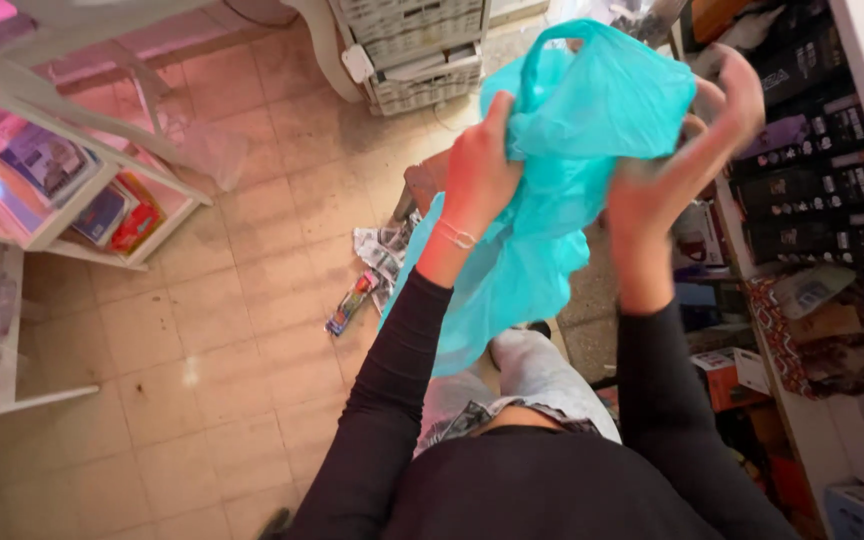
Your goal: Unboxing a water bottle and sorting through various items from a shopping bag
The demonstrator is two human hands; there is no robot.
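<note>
- Head view: the left hand (479,170) is closed on a bunched fold of the turquoise plastic bag (552,190), its grip pinching the thin film near the bag's middle; a thin bracelet sits on that wrist.
- The right hand (687,160) is blurred; its fingers are spread and curled against the bag's right side, touching the film, but I cannot tell whether that grip is clamped on it.
- The bag hangs in the air between both hands, above the person's knees, with one loop handle sticking up at the top and the loose body drooping down towards the lap.
- Below the bag, on the tiled floor (222,330), lie a crumpled sheet of newspaper (380,250) and, just beside it, a small colourful packet (350,303).
- To the left stands a white shelf unit (82,190) holding bright packaged goods, well apart from the hands.
- At the top, beyond the bag, is a white wicker basket unit (414,55).
- On the right, close to the right forearm, shelves (812,180) carry dark boxes, with cardboard boxes (732,375) stacked lower down.
</note>
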